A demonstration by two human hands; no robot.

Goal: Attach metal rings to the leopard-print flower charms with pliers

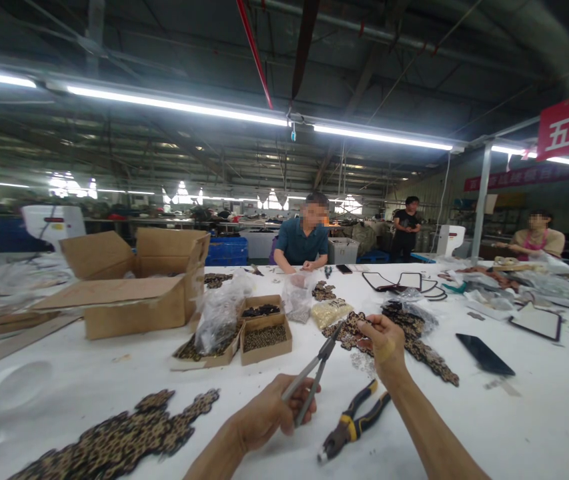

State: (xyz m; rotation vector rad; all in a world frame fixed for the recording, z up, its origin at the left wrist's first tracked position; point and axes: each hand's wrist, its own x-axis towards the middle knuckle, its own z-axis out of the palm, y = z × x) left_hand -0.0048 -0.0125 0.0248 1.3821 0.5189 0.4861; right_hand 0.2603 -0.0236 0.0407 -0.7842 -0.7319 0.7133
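Note:
My left hand (264, 412) is closed around the grey handles of a pair of long-nose pliers (325, 352). The jaws point up and to the right, at a piece of patterned brown-and-black ring mesh (348, 331). My right hand (385, 343) pinches the edge of that piece between thumb and fingers; whether the jaws grip it I cannot make out. Between my forearms lies a second pair of pliers (351, 423) with black-and-yellow handles. A large sheet of similar ring mesh (124, 437) is spread at the front left.
Small cardboard boxes of tiny parts (265, 339) stand ahead, beside a plastic bag (221, 313) and a large open carton (134, 307). A black phone (484, 353) lies to the right. Across the white table (529, 420) a person (304, 240) sits working.

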